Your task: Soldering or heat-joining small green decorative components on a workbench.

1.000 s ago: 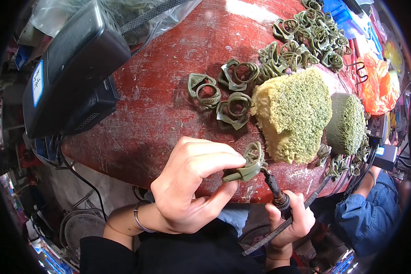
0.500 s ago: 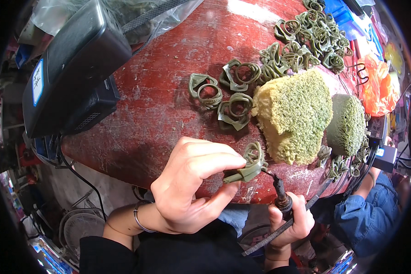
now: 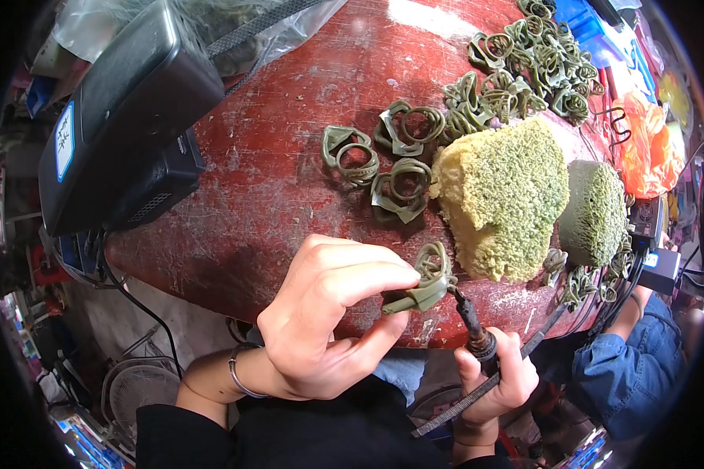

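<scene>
Green ring (image 3: 429, 283) raised off the surface (image 3: 281, 164), shown over its near edge, right of that edge's middle. Left hand (image 3: 317, 316) clamped on it: fingertips above, thumb below, pinching the solid flap on the left side. Thin looped bands point away from the palm, free of the fingers.

Right hand (image 3: 501, 379) closed round a black pen-shaped tool (image 3: 469, 319), with a long thin bar (image 3: 457, 408) lying across the same grip. Tool tip right at the ring's right side; contact cannot be told for certain.

Handling, by judgement: very light, waxy or plastic-looking, fairly stiff through the flap, likely brittle or easily bent at the bands. Smooth skin may slip a little. Best hold: the flap, light pinch, no squeezing across the loops. Should the tip be hot, fingers belong on the far side, as here.

Similar loose rings (image 3: 401, 147) lie mid-surface; a heap (image 3: 536, 66) sits toward the right edge, far end. Yellow-green foam block (image 3: 508, 203) stands between heap and near edge.
</scene>
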Tool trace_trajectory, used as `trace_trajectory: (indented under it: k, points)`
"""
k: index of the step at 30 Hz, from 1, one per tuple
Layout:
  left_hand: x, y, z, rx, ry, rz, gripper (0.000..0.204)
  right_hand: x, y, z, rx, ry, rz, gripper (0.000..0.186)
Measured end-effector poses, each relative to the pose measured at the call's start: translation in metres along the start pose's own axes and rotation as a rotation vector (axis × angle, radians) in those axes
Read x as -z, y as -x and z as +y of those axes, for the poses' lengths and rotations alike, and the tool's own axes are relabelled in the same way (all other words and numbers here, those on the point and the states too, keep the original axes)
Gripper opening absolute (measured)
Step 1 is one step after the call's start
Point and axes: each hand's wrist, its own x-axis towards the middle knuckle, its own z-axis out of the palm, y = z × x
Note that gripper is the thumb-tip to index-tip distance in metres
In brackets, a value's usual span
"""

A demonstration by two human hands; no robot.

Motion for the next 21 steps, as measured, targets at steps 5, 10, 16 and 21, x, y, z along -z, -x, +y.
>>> trace_trajectory:
  k: [5, 10, 16, 21]
  points:
    - [0.0004, -0.0002, 0.0011, 0.01, 0.0, -0.003, 0.036, -0.0011, 0.0022, 0.0021, -0.003, -0.037, 0.015, 0.034]
    - [0.0007, -0.0008, 0.0007, -0.014, -0.012, -0.017, 0.037, 0.0003, 0.0017, 0.0008, -0.013, -0.012, -0.004, 0.034]
    - [-0.0029, 0.0002, 0.0052, 0.066, 0.018, 0.081, 0.038, -0.0013, 0.001, 0.0013, 0.013, 0.003, 0.008, 0.034]
    - [-0.002, 0.0001, 0.0035, 0.047, 0.017, 0.076, 0.039, -0.0017, 0.0015, 0.0012, -0.007, -0.023, 0.014, 0.033]
